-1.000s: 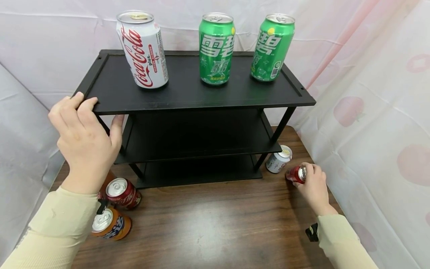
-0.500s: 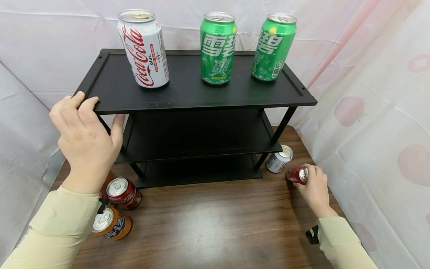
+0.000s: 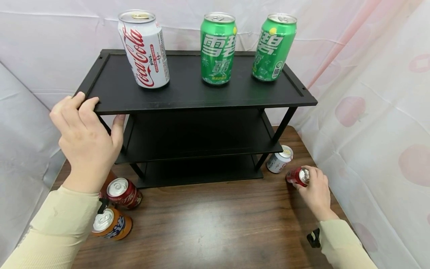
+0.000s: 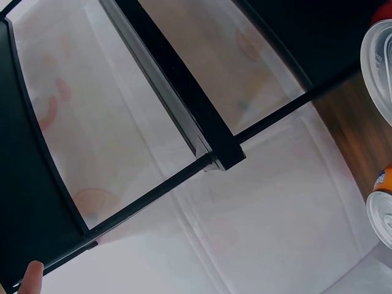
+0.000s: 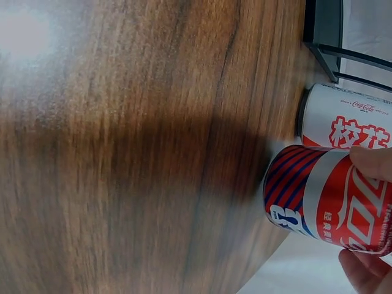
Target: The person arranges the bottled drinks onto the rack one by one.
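Note:
In the head view my left hand [image 3: 87, 138] grips the near left corner of a black three-tier rack [image 3: 188, 99], fingers over the top board and thumb beneath it. One fingertip [image 4: 32, 278] shows at the board's edge in the left wrist view. Far to the right, low by the table's edge, my right hand [image 3: 315, 192] holds a red cola can [image 3: 295, 176] between thumb and fingers. The right wrist view shows that red can [image 5: 300, 190] from its side, with its base close over or on the wood. Just behind it stands a white Coca-Cola can [image 3: 277, 162].
On the top board stand a white Coca-Cola can [image 3: 144, 56] and two green cans [image 3: 217, 52]. A dark red can [image 3: 129, 196] and an orange can [image 3: 117, 226] stand on the wooden table [image 3: 205, 224] below my left forearm. Pale curtains [image 3: 379, 123] hang around.

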A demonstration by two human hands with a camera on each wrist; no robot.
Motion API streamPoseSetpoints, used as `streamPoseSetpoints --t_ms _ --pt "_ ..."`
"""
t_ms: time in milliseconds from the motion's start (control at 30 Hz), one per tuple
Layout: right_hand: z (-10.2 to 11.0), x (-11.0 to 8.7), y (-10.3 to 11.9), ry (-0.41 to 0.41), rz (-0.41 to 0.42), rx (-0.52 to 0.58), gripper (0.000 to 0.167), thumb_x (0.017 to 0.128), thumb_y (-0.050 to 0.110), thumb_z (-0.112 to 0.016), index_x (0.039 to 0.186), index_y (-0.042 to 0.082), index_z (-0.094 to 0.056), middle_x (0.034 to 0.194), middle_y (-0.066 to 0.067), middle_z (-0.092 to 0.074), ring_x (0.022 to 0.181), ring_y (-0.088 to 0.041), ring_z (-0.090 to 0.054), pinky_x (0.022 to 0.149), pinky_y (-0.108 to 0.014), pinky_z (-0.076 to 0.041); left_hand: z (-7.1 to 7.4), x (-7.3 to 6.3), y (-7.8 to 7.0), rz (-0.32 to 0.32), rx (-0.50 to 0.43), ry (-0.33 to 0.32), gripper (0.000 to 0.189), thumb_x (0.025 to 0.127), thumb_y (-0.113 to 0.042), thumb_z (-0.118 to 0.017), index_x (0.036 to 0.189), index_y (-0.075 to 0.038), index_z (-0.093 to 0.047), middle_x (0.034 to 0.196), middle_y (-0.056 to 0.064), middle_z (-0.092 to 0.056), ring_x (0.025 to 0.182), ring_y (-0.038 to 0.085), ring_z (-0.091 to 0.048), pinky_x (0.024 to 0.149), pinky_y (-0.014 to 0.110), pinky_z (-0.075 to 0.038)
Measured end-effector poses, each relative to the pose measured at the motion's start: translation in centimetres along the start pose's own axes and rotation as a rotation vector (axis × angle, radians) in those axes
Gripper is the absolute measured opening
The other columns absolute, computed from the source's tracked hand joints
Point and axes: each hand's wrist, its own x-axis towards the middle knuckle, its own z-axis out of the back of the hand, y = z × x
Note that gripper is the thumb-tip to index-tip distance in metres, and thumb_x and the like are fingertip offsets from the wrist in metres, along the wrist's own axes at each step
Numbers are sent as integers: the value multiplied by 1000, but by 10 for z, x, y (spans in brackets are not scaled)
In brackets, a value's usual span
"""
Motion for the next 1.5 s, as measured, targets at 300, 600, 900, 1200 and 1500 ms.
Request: streamPoseSetpoints --t_ms 300,600,900,1200,1500 --pt "4 -1 5 -76 -13 101 78 65 1 -89 132 1 -49 120 -27 -54 111 -43 -53 85 -60 -44 0 -1 1 -1 -3 1 46 95 -39 -62 120 -2 -51 135 17 -51 131 34 -40 51 74 -31" --pt "8 0 11 -152 33 155 74 62 -1 -89 126 -1 -53 116 -28 -54 108 -42 -53 83 -55 -43 0 0 0 -3 -6 0 46 95 -39 -62 120 -2 -51 135 18 -51 130 35 -41 50 74 -31" --pt "17 4 22 -187 61 194 75 61 1 -91 127 -1 -56 116 -26 -56 107 -38 -53 84 -41 -39 0 0 0 0 -2 1 46 95 -39 -61 120 -2 -51 135 17 -51 131 34 -40 51 74 -32" --pt "26 9 39 -231 51 242 77 61 7 -93 131 5 -61 114 -24 -58 104 -34 -54 82 -20 -34 -1 0 0 0 -2 1 45 95 -39 -61 120 -2 -51 135 17 -51 130 34 -40 51 74 -32" --pt "35 15 58 -243 3 293 76 65 8 -91 135 11 -61 111 -22 -54 100 -4 -45 81 -16 -33 0 0 0 -1 -2 -6 46 95 -39 -61 120 -1 -52 134 18 -51 131 34 -40 52 75 -32"
